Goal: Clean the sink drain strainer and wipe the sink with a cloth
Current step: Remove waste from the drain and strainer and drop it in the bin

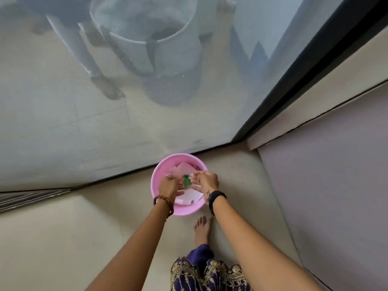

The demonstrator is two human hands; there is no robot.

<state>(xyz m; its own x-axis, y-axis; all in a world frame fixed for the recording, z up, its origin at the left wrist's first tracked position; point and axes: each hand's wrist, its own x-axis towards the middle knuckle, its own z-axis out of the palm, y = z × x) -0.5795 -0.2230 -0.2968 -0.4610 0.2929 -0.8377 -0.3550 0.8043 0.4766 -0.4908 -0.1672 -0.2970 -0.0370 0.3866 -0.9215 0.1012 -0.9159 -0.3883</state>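
Note:
A pink plastic basin stands on the floor by a dark door track. White pieces lie inside it, too small to identify. Both of my hands are over the basin. My left hand, with a bead bracelet at the wrist, has its fingers curled toward a small green item. My right hand, with a black wristband, pinches a small clear or shiny object beside the green item. Whether the left hand grips the green item is unclear. No sink shows in view.
A mesh screen door with a black frame rises behind the basin; a large pale tub stands beyond it. A lilac wall is on the right. My bare foot stands just behind the basin on beige tiles.

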